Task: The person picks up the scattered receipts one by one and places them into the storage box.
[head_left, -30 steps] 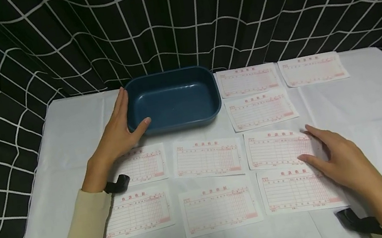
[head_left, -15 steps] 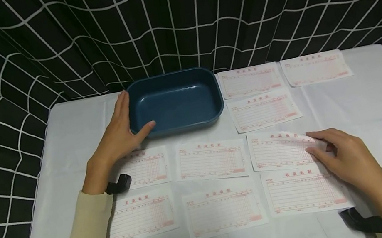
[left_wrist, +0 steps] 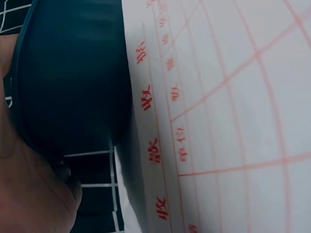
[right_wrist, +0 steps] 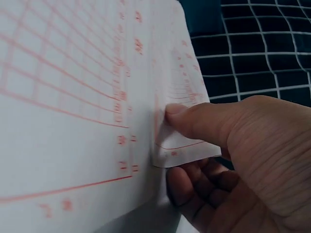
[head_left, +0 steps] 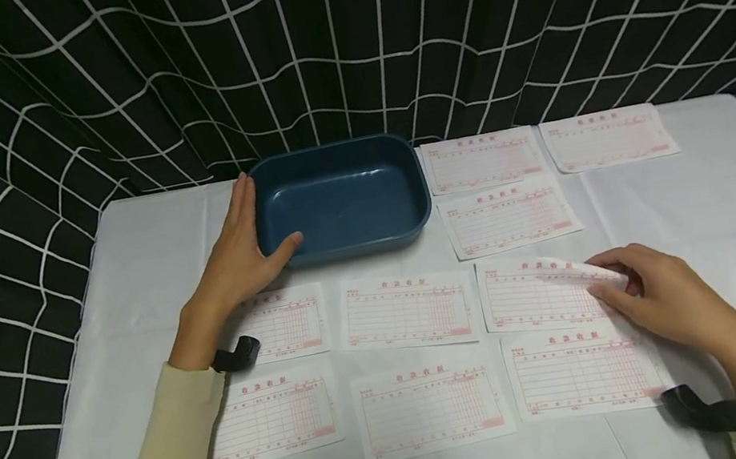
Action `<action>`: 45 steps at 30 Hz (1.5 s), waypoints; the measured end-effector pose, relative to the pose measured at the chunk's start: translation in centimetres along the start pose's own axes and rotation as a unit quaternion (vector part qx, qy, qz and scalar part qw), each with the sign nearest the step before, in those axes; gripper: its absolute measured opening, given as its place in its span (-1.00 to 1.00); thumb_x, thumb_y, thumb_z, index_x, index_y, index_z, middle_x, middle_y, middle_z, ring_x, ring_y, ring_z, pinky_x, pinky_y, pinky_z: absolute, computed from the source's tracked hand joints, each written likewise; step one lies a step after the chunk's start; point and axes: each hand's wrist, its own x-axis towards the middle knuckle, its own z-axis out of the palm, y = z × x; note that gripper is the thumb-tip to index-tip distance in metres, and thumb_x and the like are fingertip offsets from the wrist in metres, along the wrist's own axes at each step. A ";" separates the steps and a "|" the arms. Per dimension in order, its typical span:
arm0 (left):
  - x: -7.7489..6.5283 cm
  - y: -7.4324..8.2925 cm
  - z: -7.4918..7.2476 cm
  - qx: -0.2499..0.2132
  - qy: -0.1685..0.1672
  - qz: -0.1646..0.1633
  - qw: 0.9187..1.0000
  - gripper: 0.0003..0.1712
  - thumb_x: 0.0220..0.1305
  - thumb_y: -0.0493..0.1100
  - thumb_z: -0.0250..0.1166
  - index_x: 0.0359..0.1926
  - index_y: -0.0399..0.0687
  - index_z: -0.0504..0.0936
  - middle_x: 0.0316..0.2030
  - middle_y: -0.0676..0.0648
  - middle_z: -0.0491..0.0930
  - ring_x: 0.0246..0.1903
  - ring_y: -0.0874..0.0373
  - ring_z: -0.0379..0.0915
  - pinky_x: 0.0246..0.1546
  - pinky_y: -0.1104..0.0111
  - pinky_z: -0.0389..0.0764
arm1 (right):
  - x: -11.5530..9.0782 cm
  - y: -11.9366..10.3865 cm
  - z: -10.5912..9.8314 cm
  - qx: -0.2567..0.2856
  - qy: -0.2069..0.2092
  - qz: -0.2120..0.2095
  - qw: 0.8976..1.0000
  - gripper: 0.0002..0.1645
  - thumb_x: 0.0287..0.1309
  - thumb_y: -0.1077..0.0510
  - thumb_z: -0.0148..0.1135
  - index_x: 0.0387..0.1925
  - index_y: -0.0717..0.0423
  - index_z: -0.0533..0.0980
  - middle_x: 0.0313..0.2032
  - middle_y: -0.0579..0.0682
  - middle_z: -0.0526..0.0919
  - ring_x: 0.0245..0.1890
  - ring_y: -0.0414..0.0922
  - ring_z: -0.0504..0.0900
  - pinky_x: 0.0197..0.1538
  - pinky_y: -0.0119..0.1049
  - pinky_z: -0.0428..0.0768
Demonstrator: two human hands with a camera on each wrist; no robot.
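Note:
In the head view, a receipt slip [head_left: 532, 291] with a red printed form lies right of centre. My right hand [head_left: 675, 300] pinches its right side, and the upper right edge is lifted and bent. The right wrist view shows the thumb on the face of this slip [right_wrist: 187, 82], with curled fingers below. At the back, my left hand [head_left: 230, 257] rests against the left end of a dark blue plastic bin [head_left: 350, 250], fingers straight, thumb over its front rim. In the left wrist view the bin's wall [left_wrist: 73, 82] hides part of that hand.
Several more receipt slips lie flat: one [head_left: 407, 312] in the middle, one [head_left: 585, 372] below the pinched slip, and one [head_left: 508, 218] right of the bin. A white cloth [head_left: 139, 260] covers the table. A black curtain [head_left: 348, 22] with white grid lines hangs behind.
My right fingers have closed on the slip's right side, and its upper edge has risen off the cloth. The left hand has stayed at the bin.

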 end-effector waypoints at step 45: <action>0.0 0.0 0.3 0.015 0.012 -0.002 1.000 0.25 0.42 0.31 0.25 0.71 -0.10 -0.33 0.73 -0.01 -0.49 0.74 -0.05 -0.40 0.69 -0.12 -0.02 | 6.0 -2.4 -3.5 0.459 0.073 0.072 0.882 -0.72 0.25 0.42 0.42 -0.13 0.01 0.71 -0.28 -0.21 0.78 -0.33 -0.37 0.78 -0.27 -0.51 0.74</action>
